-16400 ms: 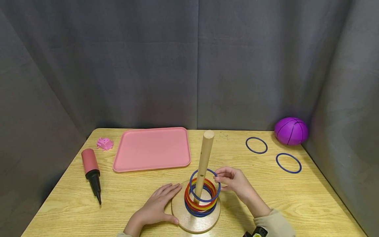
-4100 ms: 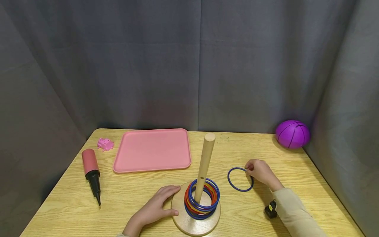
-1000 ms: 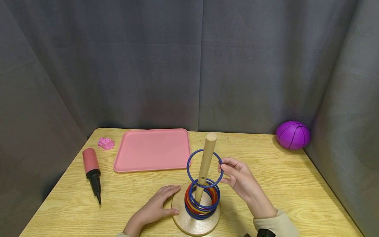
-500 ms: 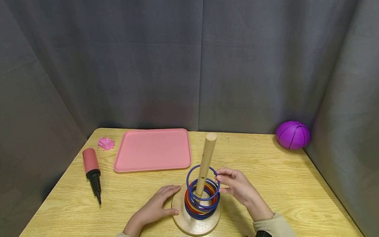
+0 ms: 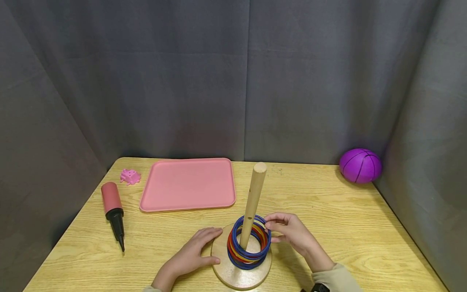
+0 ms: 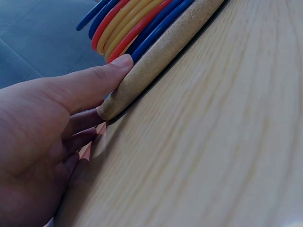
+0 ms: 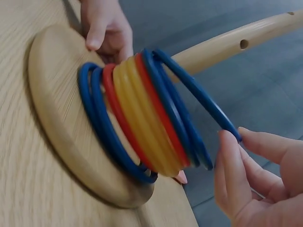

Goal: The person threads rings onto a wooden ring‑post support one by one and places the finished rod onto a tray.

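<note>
In the head view a wooden peg (image 5: 253, 202) rises from a round wooden base (image 5: 242, 280) on the table. Blue, red and yellow rings (image 7: 142, 109) are stacked loosely around it. My right hand (image 5: 295, 235) pinches the right side of a blue ring (image 7: 203, 97) between thumb and fingertips. This ring encircles the peg low down; the right wrist view shows it tilted, its far side at the top of the stack and its near side raised. My left hand (image 5: 191, 253) rests against the base's left edge, fingers extended, thumb (image 6: 102, 78) on the rim.
Behind the peg and to the left lies a pink tray (image 5: 187, 184). A pink bug-like toy (image 5: 130, 177) and a red and black hand pump (image 5: 113, 211) sit at the far left. A purple ball (image 5: 360, 166) stands at the back right corner, near the grey curtain (image 5: 310, 81).
Two blue rings have left the right of the table since the oldest frame. Over the last second my right hand lowered a blue ring along the peg to the stack. My left hand stayed put.
</note>
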The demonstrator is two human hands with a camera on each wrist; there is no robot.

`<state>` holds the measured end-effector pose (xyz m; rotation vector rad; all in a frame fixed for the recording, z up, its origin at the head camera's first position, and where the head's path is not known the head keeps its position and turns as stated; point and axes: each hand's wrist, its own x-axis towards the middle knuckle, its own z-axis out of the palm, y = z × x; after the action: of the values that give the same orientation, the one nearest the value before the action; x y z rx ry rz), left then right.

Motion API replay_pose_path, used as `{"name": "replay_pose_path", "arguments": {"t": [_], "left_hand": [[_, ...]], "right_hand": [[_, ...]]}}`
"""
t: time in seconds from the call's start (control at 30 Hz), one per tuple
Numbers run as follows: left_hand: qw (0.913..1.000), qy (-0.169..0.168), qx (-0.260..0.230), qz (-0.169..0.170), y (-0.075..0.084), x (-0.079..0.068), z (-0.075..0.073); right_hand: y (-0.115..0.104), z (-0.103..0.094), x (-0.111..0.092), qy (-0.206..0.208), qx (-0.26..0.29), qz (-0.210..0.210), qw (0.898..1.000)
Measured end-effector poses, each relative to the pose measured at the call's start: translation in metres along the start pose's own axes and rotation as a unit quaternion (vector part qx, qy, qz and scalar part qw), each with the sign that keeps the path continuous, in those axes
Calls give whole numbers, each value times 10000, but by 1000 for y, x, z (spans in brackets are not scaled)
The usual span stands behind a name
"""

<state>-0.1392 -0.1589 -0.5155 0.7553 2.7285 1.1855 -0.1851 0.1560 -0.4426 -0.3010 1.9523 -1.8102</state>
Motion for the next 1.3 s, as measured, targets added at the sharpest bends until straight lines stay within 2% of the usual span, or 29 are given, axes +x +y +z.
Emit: {"name": "replay_pose_path", "arguments": {"t": [0.27,0.5,0.63,0.73,0.9,1.0,1.13,1.3], "left_hand": [[9998,-118,-130,-138,0,0,-1],[9998,-101,-126,-133,1,0,-2],[9997,-122,-157,-132,1,0,-2],[9996,-118,-209,-176,1,-1,-1],[9986,-11,-440,-283,1,-1,-2],[9964,106,-751,-367,2,1,-3],[9922,309,-1123,-434,5,3,-7],[9902,703,-1138,-391,5,4,-17]], "right_hand": [[4,2,3,206,-461,-228,9985],[1,8,2,757,-861,-335,9928],[-5,15,-1,1066,-1139,-742,9850],[-9,21,-3,892,-1413,-1177,9789],[-11,29,-6,80,-1516,-1645,9746],[-10,35,-7,-249,-1538,-1837,9706],[-8,42,-7,-463,-1540,-2062,9652],[-8,46,-7,-522,-1399,-2217,9636]]}}
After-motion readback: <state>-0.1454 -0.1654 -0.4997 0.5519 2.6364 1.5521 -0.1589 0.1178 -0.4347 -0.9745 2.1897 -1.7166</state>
